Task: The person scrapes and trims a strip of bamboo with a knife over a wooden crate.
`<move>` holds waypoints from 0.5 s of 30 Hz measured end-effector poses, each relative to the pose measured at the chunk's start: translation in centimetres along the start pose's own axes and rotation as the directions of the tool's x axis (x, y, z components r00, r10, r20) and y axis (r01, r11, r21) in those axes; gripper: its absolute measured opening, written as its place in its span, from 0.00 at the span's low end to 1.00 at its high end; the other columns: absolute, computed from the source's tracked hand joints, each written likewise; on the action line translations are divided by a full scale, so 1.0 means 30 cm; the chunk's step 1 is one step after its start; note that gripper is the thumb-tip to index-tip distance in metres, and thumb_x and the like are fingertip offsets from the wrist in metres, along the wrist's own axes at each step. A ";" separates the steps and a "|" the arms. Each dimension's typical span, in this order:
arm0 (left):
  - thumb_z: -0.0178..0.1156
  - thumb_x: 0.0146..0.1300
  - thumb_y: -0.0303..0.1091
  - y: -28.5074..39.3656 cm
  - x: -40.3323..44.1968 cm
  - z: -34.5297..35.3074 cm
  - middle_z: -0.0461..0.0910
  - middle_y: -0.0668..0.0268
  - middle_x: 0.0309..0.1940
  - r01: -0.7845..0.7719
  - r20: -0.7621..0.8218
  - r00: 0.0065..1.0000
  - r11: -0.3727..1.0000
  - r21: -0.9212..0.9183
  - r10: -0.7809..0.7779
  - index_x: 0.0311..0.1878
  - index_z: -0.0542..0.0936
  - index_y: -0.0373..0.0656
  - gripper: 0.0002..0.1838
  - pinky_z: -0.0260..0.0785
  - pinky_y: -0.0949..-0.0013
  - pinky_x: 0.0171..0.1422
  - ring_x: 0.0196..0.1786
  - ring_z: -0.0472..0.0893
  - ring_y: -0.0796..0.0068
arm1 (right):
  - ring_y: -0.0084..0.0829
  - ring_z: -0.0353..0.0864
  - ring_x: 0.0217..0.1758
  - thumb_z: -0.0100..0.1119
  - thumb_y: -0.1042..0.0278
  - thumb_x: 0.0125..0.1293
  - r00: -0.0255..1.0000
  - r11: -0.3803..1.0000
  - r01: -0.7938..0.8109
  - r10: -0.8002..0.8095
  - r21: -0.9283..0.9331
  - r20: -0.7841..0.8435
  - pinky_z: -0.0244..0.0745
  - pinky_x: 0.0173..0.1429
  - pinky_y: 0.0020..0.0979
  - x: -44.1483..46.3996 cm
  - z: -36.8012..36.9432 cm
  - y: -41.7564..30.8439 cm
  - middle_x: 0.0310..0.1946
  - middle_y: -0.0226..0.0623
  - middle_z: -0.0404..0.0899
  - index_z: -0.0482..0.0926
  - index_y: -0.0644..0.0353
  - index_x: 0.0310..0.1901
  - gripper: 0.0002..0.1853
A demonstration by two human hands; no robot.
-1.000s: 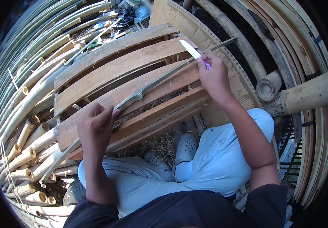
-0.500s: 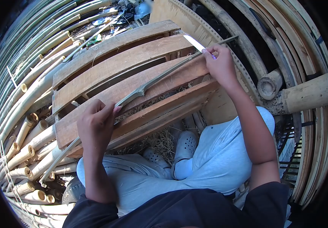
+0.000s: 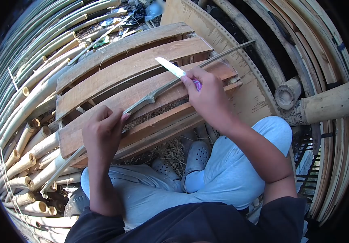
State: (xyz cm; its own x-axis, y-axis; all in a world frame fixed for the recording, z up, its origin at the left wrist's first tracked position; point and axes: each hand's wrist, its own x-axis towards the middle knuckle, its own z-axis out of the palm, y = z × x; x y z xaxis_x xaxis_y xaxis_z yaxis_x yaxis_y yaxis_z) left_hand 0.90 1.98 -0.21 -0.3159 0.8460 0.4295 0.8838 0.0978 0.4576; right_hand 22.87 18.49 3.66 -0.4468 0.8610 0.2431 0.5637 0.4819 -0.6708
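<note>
A long, thin bamboo strip point(image 3: 166, 87) with a knot near its middle slants across a slatted wooden crate point(image 3: 113, 77). My left hand point(image 3: 103, 129) is closed around the strip, left of the knot, with the strip's lower end sticking out below it. My right hand point(image 3: 205, 91) grips a knife point(image 3: 170, 67) by its purple and white handle. The pale blade points up and to the left, with its base close to the strip, right of the knot. Whether the blade's edge touches the strip, I cannot tell.
Cut bamboo poles point(image 3: 28, 162) are stacked along the left. A curved plywood sheet point(image 3: 255, 97) stands behind the crate. A thick bamboo pole point(image 3: 330, 103) and long wooden strips lie at the right. My shoes point(image 3: 197, 156) are below the crate.
My right hand first moved slightly up and right, then came back left along the strip with the knife, nearer the knot. My left hand has stayed in place.
</note>
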 end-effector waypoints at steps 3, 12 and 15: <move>0.76 0.64 0.34 0.005 0.000 -0.007 0.71 0.61 0.24 -0.016 0.017 1.000 1.000 -0.014 0.016 0.42 0.90 0.41 0.08 0.64 0.61 0.32 0.25 0.73 0.65 | 0.44 0.90 0.36 0.65 0.66 0.76 1.000 0.998 0.006 -0.006 0.067 0.001 0.81 0.45 0.41 0.066 -0.037 0.101 0.31 0.51 0.87 0.84 0.68 0.41 0.11; 0.77 0.61 0.36 0.004 -0.002 -0.005 0.74 0.64 0.25 -0.007 0.018 1.000 1.000 0.001 0.007 0.38 0.88 0.47 0.07 0.68 0.57 0.33 0.27 0.77 0.61 | 0.46 0.87 0.34 0.65 0.67 0.76 0.998 0.996 0.022 -0.027 0.082 0.061 0.79 0.42 0.41 -0.006 0.004 0.003 0.31 0.52 0.86 0.84 0.69 0.39 0.11; 0.77 0.61 0.36 0.013 -0.001 -0.009 0.74 0.64 0.25 0.001 0.017 1.000 1.000 -0.010 -0.001 0.39 0.88 0.47 0.07 0.68 0.57 0.33 0.27 0.77 0.61 | 0.48 0.86 0.34 0.64 0.68 0.76 0.999 0.999 -0.028 0.028 0.019 0.032 0.78 0.42 0.43 0.059 -0.063 0.045 0.31 0.53 0.85 0.83 0.69 0.39 0.11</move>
State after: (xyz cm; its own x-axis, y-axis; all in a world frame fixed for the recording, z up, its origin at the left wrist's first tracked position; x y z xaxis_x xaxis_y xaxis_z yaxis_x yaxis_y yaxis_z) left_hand 1.15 1.84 0.17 -0.3105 0.8549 0.4157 0.8800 0.0931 0.4657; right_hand 24.15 20.95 4.52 -0.4527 0.8684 0.2022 0.5627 0.4542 -0.6908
